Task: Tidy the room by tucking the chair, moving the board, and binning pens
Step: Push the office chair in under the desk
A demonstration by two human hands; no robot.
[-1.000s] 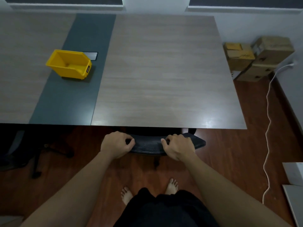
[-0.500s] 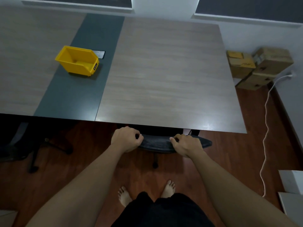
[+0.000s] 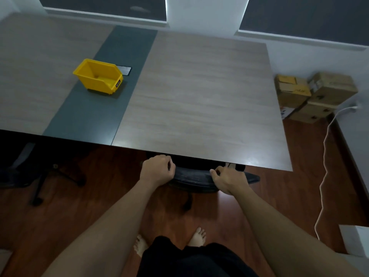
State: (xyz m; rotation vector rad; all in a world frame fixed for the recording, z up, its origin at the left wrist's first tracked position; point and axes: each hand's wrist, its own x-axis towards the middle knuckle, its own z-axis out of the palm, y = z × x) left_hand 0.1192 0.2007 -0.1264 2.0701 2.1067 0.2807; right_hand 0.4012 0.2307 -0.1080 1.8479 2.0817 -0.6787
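A black office chair stands at the near edge of the wooden table, its seat hidden under the tabletop and only the top of its backrest showing. My left hand grips the backrest's left end and my right hand grips its right part. A yellow bin sits on the table's grey centre strip, with a small dark flat object just behind it. No pens or board are in view.
A second black chair stands under the table at the left. Cardboard boxes are stacked on the floor at the right wall. A white cable trails along the floor, and a white box sits at the lower right.
The chair has rolled forward, further under the table, with both hands on its backrest. My view has shifted a little to the right and nearer the table.
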